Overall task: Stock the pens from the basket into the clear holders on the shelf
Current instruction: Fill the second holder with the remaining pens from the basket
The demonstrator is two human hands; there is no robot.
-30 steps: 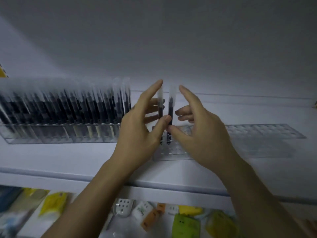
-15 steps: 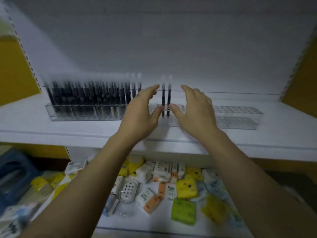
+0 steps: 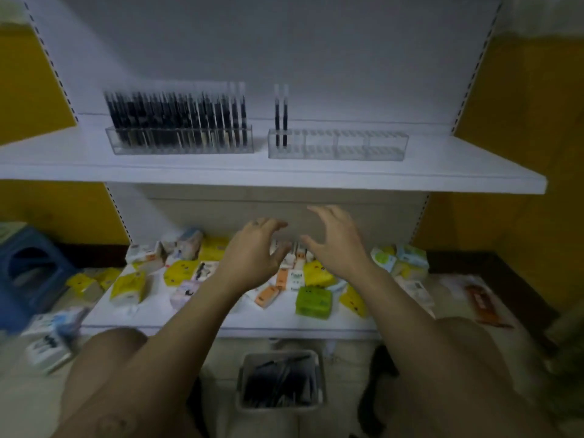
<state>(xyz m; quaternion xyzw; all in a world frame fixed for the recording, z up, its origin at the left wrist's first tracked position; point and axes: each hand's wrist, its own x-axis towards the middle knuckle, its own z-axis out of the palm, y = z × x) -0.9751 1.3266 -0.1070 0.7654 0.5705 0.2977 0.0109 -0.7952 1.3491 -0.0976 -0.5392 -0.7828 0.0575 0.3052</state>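
Hovering side by side and holding nothing, the left hand (image 3: 252,251) and right hand (image 3: 335,245) have fingers loosely spread, palms down, which suits a reach for fresh stock rather than a placing move. The basket (image 3: 278,353) sits on the floor straight below both hands, between the knees, so its dark pens (image 3: 279,384) are a short drop away. Above the hands on the shelf (image 3: 284,177), the full holder (image 3: 180,148) lies up-left of the left hand. The sparse holder (image 3: 354,143), above the right hand, carries two upright pens (image 3: 281,115) at its left end, seemingly filled in order; many trips likely remain.
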